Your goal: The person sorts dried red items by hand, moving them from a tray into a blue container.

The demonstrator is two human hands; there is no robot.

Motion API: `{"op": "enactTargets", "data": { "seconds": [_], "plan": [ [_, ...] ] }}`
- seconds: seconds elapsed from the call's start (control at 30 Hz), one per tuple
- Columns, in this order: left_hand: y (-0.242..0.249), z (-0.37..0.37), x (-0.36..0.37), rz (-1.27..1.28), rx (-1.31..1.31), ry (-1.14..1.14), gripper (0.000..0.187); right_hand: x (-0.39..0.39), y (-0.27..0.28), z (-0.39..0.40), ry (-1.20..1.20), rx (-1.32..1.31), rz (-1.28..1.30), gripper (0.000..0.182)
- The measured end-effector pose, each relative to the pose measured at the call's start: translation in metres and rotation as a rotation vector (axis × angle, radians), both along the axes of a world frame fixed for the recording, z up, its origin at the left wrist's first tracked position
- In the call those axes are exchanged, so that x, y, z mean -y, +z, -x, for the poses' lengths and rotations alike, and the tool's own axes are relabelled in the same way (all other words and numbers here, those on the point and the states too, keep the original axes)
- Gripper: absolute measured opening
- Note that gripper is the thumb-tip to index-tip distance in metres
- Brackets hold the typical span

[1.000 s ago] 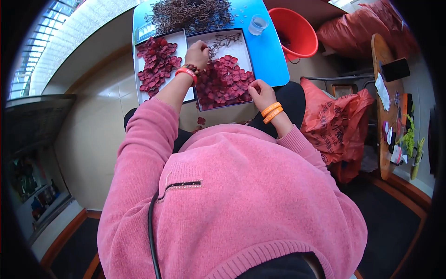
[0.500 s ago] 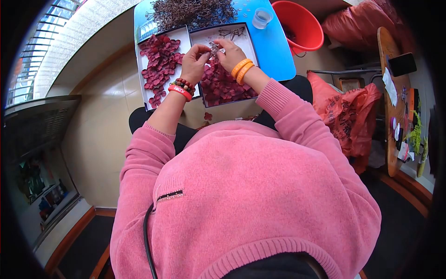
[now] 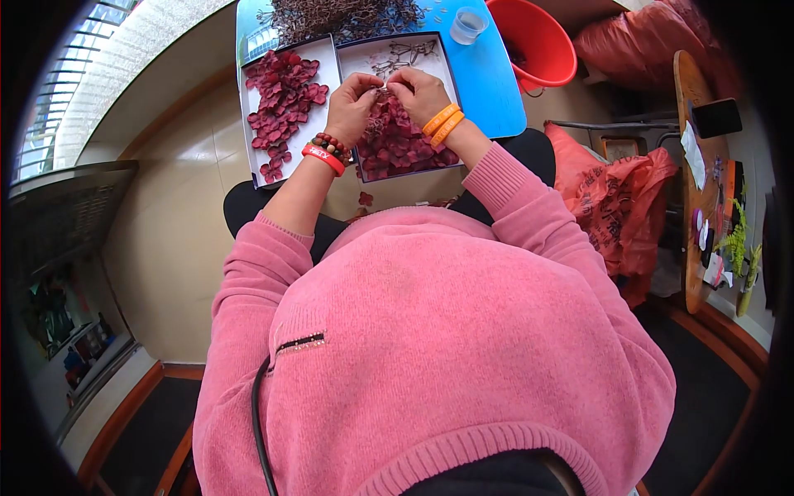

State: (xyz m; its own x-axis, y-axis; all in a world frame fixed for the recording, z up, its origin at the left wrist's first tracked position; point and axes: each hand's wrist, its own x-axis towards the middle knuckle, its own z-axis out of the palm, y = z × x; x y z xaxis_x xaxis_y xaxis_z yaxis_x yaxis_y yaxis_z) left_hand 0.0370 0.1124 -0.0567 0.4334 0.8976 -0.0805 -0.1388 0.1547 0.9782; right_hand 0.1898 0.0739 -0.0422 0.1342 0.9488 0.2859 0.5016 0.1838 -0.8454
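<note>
My left hand (image 3: 351,107) and my right hand (image 3: 422,95) meet fingertip to fingertip over the right-hand box (image 3: 444,74). Both are closed in a pinch on a thin brown stem sprig (image 3: 377,124), part of which shows below the left fingers. The exact point of contact is small and mostly covered by the fingers. Dark red cloth-like petals (image 3: 401,153) fill the near part of this box, and a few bare brown stems (image 3: 405,56) lie at its far end. More dark red petals (image 3: 281,99) lie in the left-hand box (image 3: 320,132).
A blue table (image 3: 488,99) bears the boxes, a heap of brown stems (image 3: 347,18) and a clear plastic cup (image 3: 468,26). Beyond its right edge is a red bucket (image 3: 550,58). Red plastic bags (image 3: 616,198) stand at the right. A loose petal (image 3: 365,198) shows below the boxes.
My fingertips have come closer together, and the sprig that showed between them is now largely covered. More bare stems show at the box's far end. The view has shifted slightly.
</note>
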Motion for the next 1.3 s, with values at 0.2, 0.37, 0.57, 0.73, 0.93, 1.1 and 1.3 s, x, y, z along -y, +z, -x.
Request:
{"op": "enactTargets", "data": {
  "seconds": [0.2,0.37,0.57,0.73,0.93,1.1,1.3],
  "plan": [
    [0.002,-0.003,-0.005,-0.049,-0.194,0.017,0.012,0.026,-0.012,-0.020,-0.254,-0.008,0.069,0.009],
    [0.033,-0.017,0.026,-0.281,-0.113,-0.105,0.022,0.058,0.008,-0.022,-0.201,0.039,-0.086,0.008],
    [0.018,-0.010,0.052,0.087,0.013,-0.252,0.012,0.076,0.014,-0.008,-0.113,-0.722,0.158,0.010],
    [0.039,0.003,0.080,0.087,-0.021,-0.215,0.011,0.092,0.037,0.002,0.022,-1.039,0.247,0.008],
    [0.051,0.018,0.085,-0.027,-0.010,-0.213,0.019,0.112,0.034,0.014,0.045,-0.619,0.097,0.006],
    [0.063,0.019,0.102,0.139,-0.049,-0.278,0.018,0.126,0.028,0.016,0.065,-0.389,0.047,0.006],
    [0.044,0.019,0.116,-0.570,-0.427,-0.193,0.003,0.131,0.028,0.007,0.173,-0.732,0.448,0.016]
  ]
}}
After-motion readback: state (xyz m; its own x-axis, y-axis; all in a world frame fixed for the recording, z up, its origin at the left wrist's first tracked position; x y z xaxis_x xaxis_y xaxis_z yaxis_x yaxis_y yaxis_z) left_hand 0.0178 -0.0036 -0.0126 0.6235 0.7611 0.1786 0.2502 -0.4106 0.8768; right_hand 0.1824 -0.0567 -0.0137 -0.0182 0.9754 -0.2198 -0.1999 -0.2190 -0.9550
